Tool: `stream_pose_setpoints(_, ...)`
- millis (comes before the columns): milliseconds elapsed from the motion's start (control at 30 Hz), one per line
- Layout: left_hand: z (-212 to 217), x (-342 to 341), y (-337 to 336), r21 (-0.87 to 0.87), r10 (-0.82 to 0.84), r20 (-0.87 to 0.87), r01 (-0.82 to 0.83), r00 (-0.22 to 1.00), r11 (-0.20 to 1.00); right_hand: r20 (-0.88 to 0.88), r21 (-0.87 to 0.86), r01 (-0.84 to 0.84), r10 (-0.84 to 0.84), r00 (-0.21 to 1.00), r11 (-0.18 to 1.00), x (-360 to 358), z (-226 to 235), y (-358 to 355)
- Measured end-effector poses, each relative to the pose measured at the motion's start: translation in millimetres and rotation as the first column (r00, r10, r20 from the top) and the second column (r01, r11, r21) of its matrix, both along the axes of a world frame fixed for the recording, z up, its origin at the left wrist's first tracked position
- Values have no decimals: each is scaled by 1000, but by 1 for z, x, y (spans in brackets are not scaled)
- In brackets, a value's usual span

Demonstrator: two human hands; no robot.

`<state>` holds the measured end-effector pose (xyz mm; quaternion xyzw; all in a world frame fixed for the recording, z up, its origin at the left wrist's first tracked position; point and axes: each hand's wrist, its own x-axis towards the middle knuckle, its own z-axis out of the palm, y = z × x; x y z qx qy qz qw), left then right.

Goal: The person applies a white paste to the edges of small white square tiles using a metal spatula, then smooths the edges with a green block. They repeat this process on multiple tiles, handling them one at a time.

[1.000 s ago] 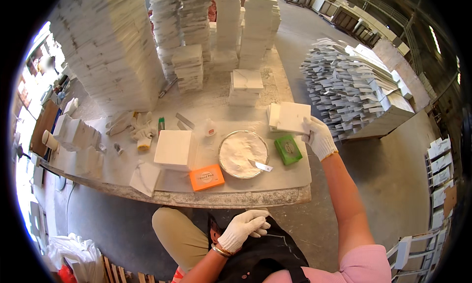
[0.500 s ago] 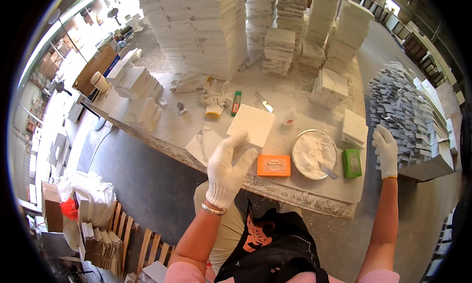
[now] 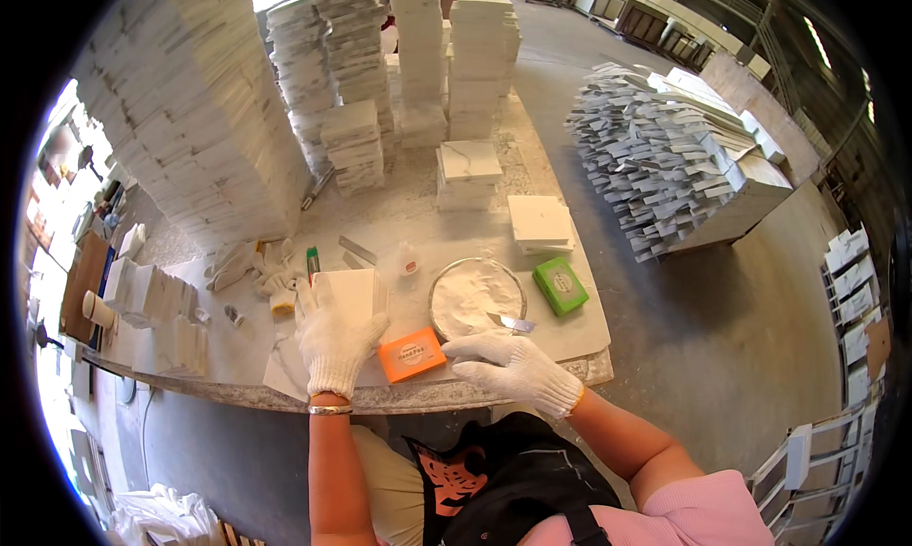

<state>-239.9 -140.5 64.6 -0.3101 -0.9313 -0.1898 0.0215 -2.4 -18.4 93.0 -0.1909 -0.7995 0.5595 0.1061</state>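
Two hands in white knitted gloves are held over the near part of a pale worktable (image 3: 389, 214). The left hand (image 3: 334, 342) is opened wide, its fingers pointed away from the body and its thumb set apart, and it is laid over the near left part of a white tile stack (image 3: 351, 294); whether any tile is gripped cannot be told. The right hand (image 3: 513, 367) is held palm down at the table's near edge with its fingers loosely extended to the left, and nothing is seen to be held in it. Its fingertips are placed just beside an orange box (image 3: 412, 354), which is set between the two hands. Just beyond the right hand stands a round bowl (image 3: 433, 288), filled with white material (image 3: 470, 294), across whose right rim a flat blade (image 3: 513, 324) is rested. To the right of the bowl a green box (image 3: 560, 285) is placed, with a small pile of white tiles (image 3: 539, 221) behind it. A marbled tile (image 3: 285, 367) is partly covered by the left hand. Beyond the tile stack, a small bottle (image 3: 408, 260) and a metal strip (image 3: 357, 251) are laid out, and loose gloves (image 3: 275, 273) are left to the left.
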Motion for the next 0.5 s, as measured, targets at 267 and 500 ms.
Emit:
stream_pose_setpoints(267,-6,-3,-2,250,-71,-23,75,997,965,-58,-150,20,-29,998,988,-3,-5,-18)
stream_pose_setpoints(500,-14,-13,-3,375,-95,91,54,991,926,-88,-200,-22,5,996,980,-8,-1,-21)
